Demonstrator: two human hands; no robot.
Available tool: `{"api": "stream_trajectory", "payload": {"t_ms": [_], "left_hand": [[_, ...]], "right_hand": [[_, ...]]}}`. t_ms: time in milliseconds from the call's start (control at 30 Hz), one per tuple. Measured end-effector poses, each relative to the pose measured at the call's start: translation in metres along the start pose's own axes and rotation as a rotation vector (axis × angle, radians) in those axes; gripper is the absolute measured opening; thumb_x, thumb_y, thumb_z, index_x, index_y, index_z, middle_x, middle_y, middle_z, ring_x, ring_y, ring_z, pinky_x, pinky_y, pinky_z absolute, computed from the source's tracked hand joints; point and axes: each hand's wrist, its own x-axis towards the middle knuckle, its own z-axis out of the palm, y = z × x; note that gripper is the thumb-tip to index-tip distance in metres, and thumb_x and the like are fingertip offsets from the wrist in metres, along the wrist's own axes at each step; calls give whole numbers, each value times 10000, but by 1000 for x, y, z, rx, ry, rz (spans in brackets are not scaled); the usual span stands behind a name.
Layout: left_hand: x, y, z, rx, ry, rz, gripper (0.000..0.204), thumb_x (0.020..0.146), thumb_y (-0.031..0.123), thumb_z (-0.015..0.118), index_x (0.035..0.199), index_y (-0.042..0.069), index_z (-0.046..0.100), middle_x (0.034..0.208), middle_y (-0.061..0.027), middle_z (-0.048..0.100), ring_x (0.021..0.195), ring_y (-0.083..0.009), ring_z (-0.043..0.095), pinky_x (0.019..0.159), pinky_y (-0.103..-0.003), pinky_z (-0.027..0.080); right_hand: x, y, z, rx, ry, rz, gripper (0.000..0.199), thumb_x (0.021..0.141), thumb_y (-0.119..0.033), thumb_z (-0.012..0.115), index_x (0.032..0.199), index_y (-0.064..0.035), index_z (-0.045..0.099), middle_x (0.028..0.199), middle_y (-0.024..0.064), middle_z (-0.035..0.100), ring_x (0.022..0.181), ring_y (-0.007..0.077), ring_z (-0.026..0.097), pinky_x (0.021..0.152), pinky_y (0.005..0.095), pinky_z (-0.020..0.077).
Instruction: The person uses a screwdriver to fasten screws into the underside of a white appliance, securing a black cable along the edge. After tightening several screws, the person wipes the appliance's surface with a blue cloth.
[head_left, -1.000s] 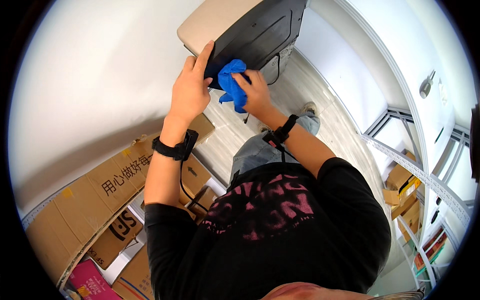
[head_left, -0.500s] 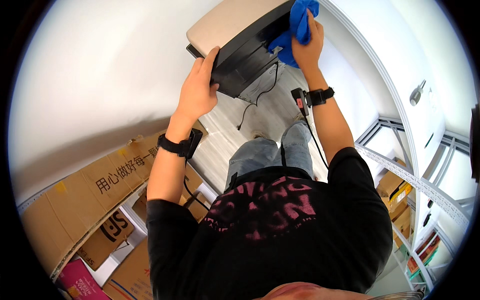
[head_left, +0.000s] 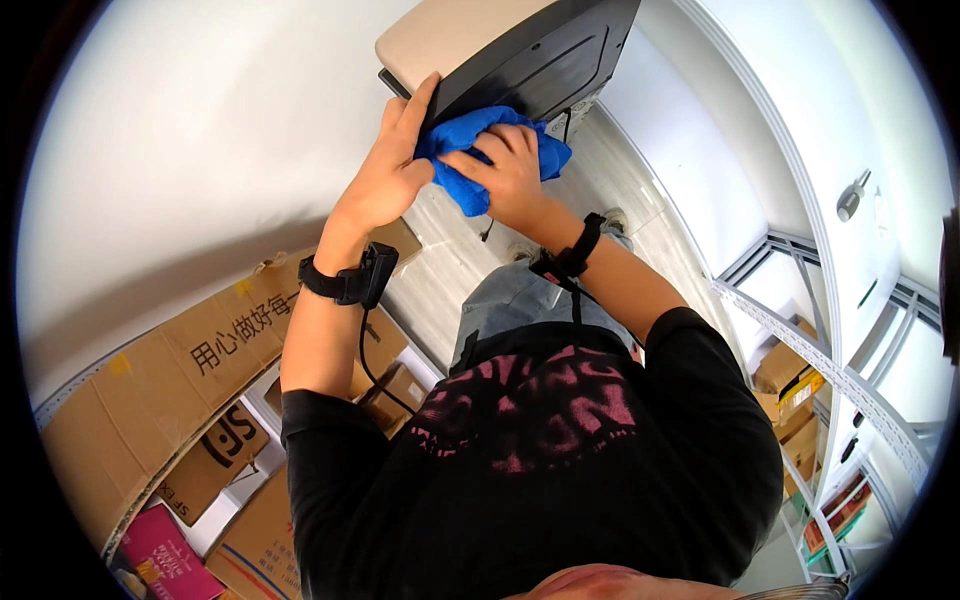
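A box-shaped appliance with a beige top (head_left: 455,35) and a black panel (head_left: 545,65) stands at an angle at the top of the view. My left hand (head_left: 385,175) grips its left corner, the fingers lying along the edge and the thumb lower down. Right beside it, my right hand (head_left: 512,178) is closed on a crumpled blue cloth (head_left: 470,190), pressed against the panel's lower left part. The cloth partly covers my right fingers and that corner.
A dark cord (head_left: 487,230) hangs below the appliance over the light wood floor (head_left: 430,290). Cardboard boxes (head_left: 160,400) fill the lower left. White metal shelving (head_left: 800,330) runs along the right, with boxes (head_left: 790,375) on it. A white wall (head_left: 230,120) is on the left.
My right hand has swept the blue cloth from the appliance's upper right end down and left, close to my left hand. My left hand stays at the corner. More of the panel shows.
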Motion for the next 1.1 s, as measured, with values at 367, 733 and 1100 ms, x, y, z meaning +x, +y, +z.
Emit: {"api": "stream_trajectory", "payload": {"t_ms": [367, 733, 1100], "left_hand": [[1, 9, 11, 153, 109, 15, 812, 684, -58, 597, 1421, 67, 282, 953, -134, 401, 918, -284, 419, 908, -313, 341], [2, 17, 19, 178, 183, 20, 824, 663, -90, 635, 1406, 80, 321, 912, -128, 406, 844, -274, 421, 842, -319, 376], [8, 15, 27, 275, 265, 7, 832, 644, -130, 634, 1395, 101, 362, 878, -113, 421, 787, -256, 434, 727, -312, 411]], "right_hand": [[-101, 46, 31, -81, -473, 43, 453, 718, -73, 612, 1086, -335, 640, 1030, 5, 553, 1022, 230, 485, 923, 443, 338], [-132, 93, 17, -140, -505, 329, 500, 686, -74, 680, 1127, -307, 636, 1079, 56, 552, 1051, 279, 486, 906, 463, 353], [-84, 193, -19, 181, 271, 1074, 756, 630, 5, 692, 1340, -77, 443, 1144, 215, 545, 1074, 374, 527, 930, 398, 415]]}}
